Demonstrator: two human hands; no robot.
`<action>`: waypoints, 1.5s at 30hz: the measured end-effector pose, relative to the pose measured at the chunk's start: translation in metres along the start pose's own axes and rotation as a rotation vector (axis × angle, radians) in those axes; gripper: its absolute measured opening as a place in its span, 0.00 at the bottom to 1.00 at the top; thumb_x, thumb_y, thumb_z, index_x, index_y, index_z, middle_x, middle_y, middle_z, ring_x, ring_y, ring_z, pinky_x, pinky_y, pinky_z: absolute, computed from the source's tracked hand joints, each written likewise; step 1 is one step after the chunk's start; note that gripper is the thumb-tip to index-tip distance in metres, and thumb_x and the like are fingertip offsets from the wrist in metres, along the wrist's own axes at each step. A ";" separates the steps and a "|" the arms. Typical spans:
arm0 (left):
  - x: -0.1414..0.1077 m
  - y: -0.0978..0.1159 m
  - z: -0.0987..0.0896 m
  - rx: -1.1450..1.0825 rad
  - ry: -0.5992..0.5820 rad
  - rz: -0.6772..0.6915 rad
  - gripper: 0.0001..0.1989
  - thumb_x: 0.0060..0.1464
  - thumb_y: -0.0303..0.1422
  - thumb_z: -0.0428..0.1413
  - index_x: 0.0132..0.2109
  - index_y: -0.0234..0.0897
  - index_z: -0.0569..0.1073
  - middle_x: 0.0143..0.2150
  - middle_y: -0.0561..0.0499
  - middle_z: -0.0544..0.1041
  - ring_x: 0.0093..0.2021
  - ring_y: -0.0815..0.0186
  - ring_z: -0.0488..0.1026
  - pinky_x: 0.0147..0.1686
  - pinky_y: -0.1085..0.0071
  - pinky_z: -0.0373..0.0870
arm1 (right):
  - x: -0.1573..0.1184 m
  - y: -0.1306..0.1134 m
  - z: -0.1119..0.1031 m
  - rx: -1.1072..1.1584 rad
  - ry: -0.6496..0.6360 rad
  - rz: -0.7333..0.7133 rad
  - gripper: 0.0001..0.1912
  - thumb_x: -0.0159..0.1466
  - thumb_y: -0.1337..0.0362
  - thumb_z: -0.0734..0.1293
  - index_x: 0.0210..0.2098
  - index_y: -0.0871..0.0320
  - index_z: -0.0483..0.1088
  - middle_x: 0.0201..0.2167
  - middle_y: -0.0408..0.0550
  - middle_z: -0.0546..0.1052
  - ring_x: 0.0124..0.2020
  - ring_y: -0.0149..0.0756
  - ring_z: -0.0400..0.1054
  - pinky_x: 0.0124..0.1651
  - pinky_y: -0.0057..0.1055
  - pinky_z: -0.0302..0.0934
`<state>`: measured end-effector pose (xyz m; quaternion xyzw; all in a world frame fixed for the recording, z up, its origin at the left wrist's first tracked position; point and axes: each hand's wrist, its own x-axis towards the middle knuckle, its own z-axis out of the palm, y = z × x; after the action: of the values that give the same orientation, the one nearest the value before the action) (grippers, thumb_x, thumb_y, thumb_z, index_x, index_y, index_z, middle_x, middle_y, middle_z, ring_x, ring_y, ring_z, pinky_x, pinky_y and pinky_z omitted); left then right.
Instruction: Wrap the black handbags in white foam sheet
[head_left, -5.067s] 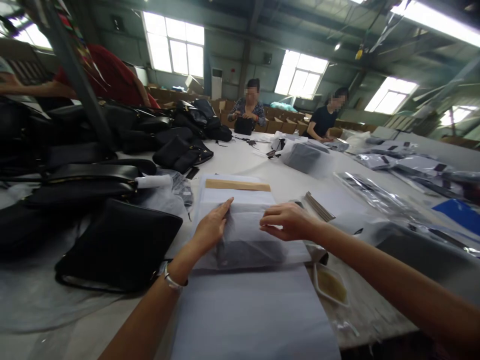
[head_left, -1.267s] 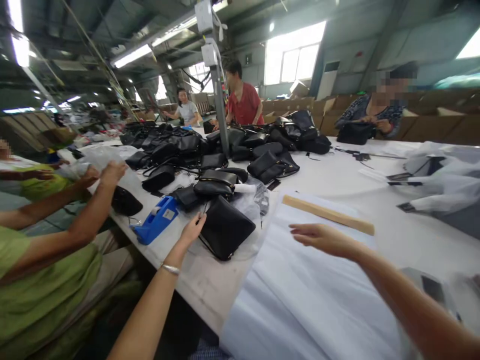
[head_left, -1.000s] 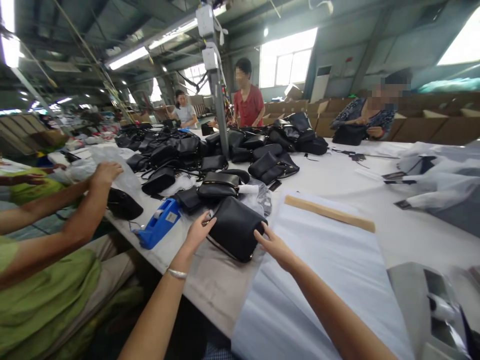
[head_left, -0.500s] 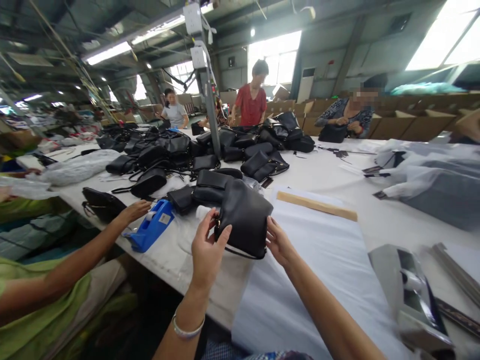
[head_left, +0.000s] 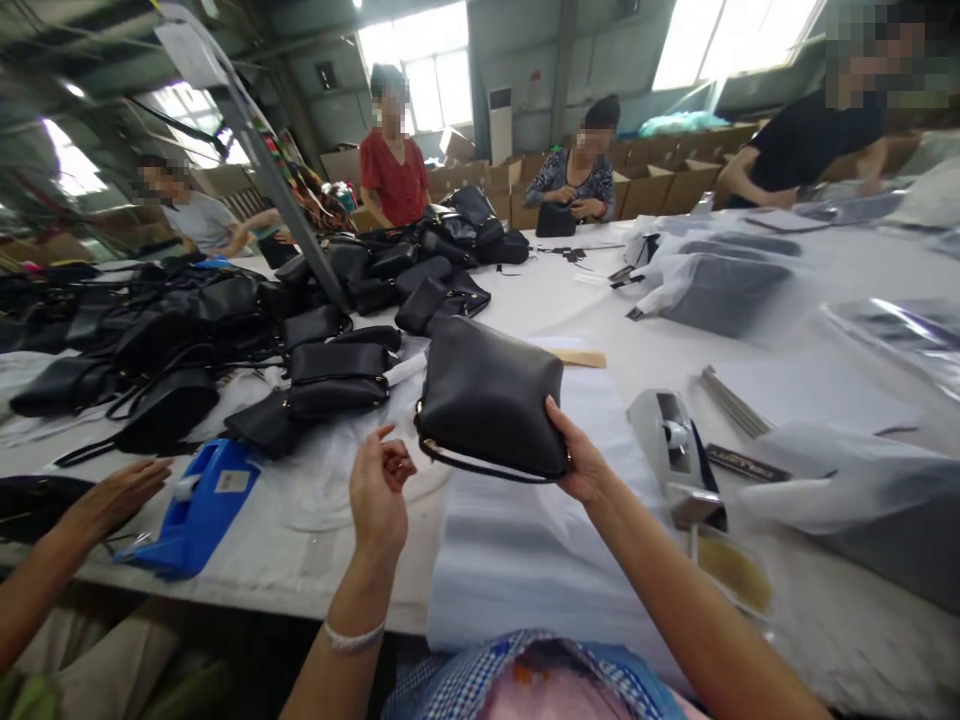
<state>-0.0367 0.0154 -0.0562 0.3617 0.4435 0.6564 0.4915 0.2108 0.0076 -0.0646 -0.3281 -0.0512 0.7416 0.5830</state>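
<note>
A black handbag [head_left: 491,395] with a gold zip pull is held up by my right hand [head_left: 581,455], thumb on its face near the lower right corner. The fingers behind it are hidden. To the bag's left, apart from it, my left hand [head_left: 381,485] is raised with fingers loosely curled and nothing in them. Beneath the bag lies a stack of thin white sheets [head_left: 517,570]. Another black bag [head_left: 337,378] rests on the table beyond my left hand.
A blue tape dispenser [head_left: 206,510] stands at left, beside a co-worker's hand [head_left: 124,495]. A grey tape dispenser [head_left: 675,450] is on the right, near wrapped bags [head_left: 727,285]. Black bags [head_left: 172,300] are heaped at the far left, around a metal post [head_left: 277,180]. Several people work across the table.
My left hand has let go of the handbag and drawn away to the left. The bag stays in my right hand. My view has turned to the right.
</note>
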 end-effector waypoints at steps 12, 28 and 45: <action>-0.014 -0.048 0.113 0.153 -1.018 -0.339 0.40 0.51 0.58 0.56 0.66 0.45 0.62 0.70 0.40 0.57 0.66 0.46 0.60 0.54 0.52 0.68 | -0.053 -0.045 -0.036 -0.083 0.123 -0.300 0.21 0.64 0.48 0.63 0.51 0.51 0.73 0.47 0.49 0.79 0.48 0.42 0.74 0.46 0.38 0.72; -0.075 -0.096 0.034 0.198 -0.205 -0.525 0.26 0.35 0.47 0.70 0.38 0.35 0.77 0.27 0.55 0.75 0.27 0.71 0.70 0.28 0.75 0.69 | -0.020 0.029 -0.023 0.238 -0.168 0.151 0.22 0.70 0.56 0.60 0.51 0.70 0.71 0.41 0.55 0.82 0.44 0.38 0.77 0.57 0.36 0.66; -0.124 -0.090 -0.048 0.047 -0.134 -0.964 0.12 0.44 0.37 0.68 0.34 0.40 0.74 0.37 0.49 0.82 0.41 0.59 0.80 0.41 0.65 0.77 | -0.045 -0.005 -0.099 -0.021 0.271 -0.061 0.18 0.63 0.57 0.70 0.47 0.63 0.72 0.36 0.52 0.82 0.40 0.42 0.78 0.46 0.37 0.74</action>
<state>-0.0201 -0.1041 -0.1618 0.1675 0.5427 0.3189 0.7587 0.2735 -0.0623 -0.1204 -0.4296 0.0100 0.6720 0.6031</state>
